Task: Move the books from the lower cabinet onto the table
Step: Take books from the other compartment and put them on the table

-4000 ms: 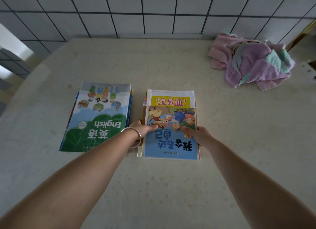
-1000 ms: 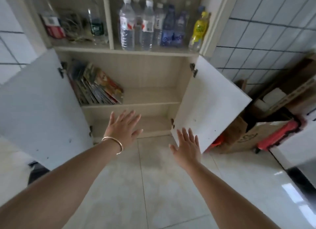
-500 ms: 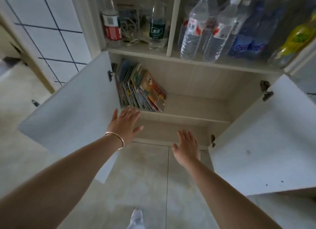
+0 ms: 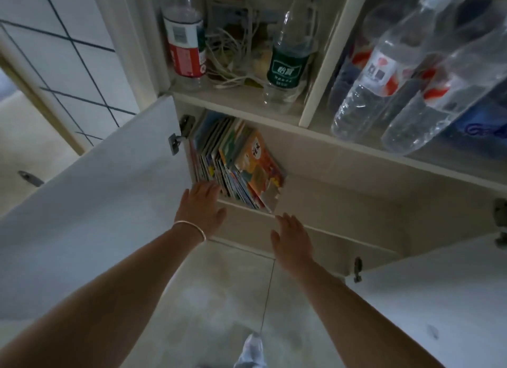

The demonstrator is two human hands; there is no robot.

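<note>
A row of colourful thin books (image 4: 236, 164) leans against the left wall of the lower cabinet (image 4: 343, 200), on its upper shelf. The outermost book has an orange cover. My left hand (image 4: 201, 208), with a bracelet on the wrist, reaches with straight fingers to the bottom of the leftmost books, fingertips at or just short of them. My right hand (image 4: 292, 237) hovers flat and empty in front of the shelf edge, just below the right end of the row. The table is out of view.
Both white cabinet doors stand open, the left door (image 4: 90, 216) beside my left arm and the right door (image 4: 433, 299) beside my right. Above are water bottles (image 4: 378, 65), a green-labelled bottle (image 4: 285, 65), a red-labelled bottle (image 4: 185, 46) and tangled cables (image 4: 233, 54). Tiled floor (image 4: 219, 299) lies below.
Since four seconds ago I turned from the table to the open cabinet. In the last second both hands moved forward and up to the books on the shelf.
</note>
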